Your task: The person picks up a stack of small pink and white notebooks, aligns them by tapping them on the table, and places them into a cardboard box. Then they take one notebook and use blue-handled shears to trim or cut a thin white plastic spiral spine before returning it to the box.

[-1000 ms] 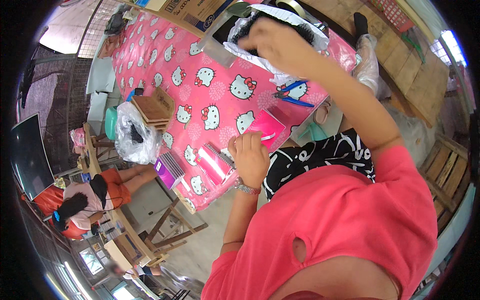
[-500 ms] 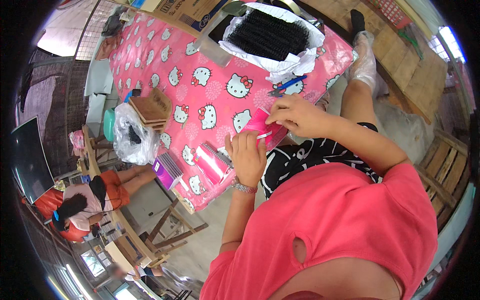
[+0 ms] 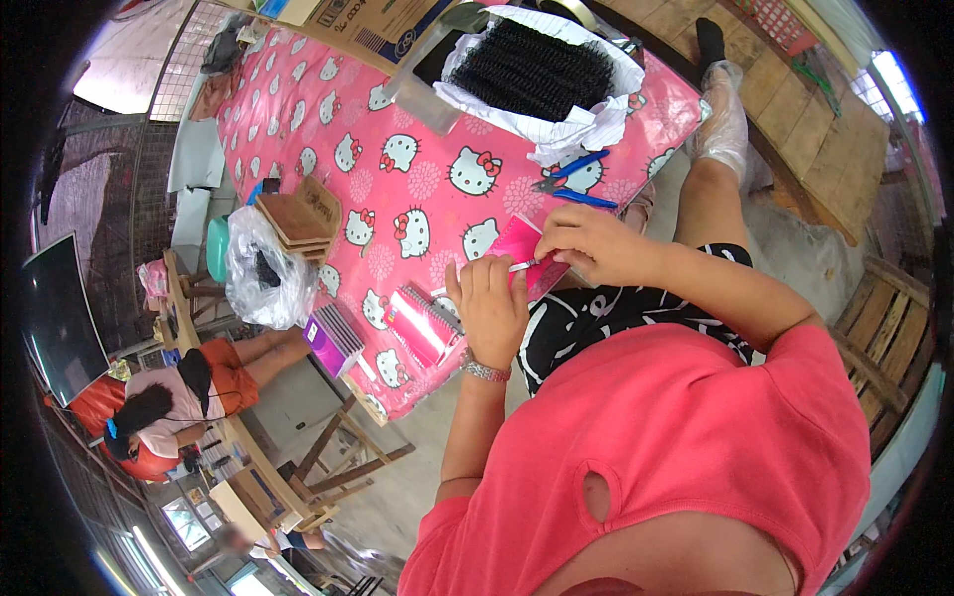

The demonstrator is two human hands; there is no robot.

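Note:
On the table near me lies a bright pink spiral notebook (image 3: pixel 519 238), with a thin white strip (image 3: pixel 523 265) across its near edge; I cannot tell whether the strip is its binding coil. My left hand (image 3: pixel 489 306), with a metal watch on the wrist, holds that near edge, its fingers bent over it. My right hand (image 3: pixel 586 245) pinches at the strip's right end, fingertips close to the left hand's. Just beyond the right hand rest blue-handled pliers (image 3: pixel 578 182), their jaws pointing left. Another pink spiral notebook (image 3: pixel 421 326) lies left of my left hand.
Purple spiral notebooks (image 3: pixel 333 338) are stacked at the table's left edge. Behind them stand a clear plastic bag (image 3: pixel 266 273) and brown wooden pieces (image 3: pixel 300 221). A paper-lined container of black coils (image 3: pixel 537 70) and a cardboard box (image 3: pixel 373 28) occupy the far side. A person (image 3: pixel 164 407) sits left.
My right hand has drawn slightly nearer and to the right, uncovering the pliers' second handle. The left hand stays almost in place on the notebook.

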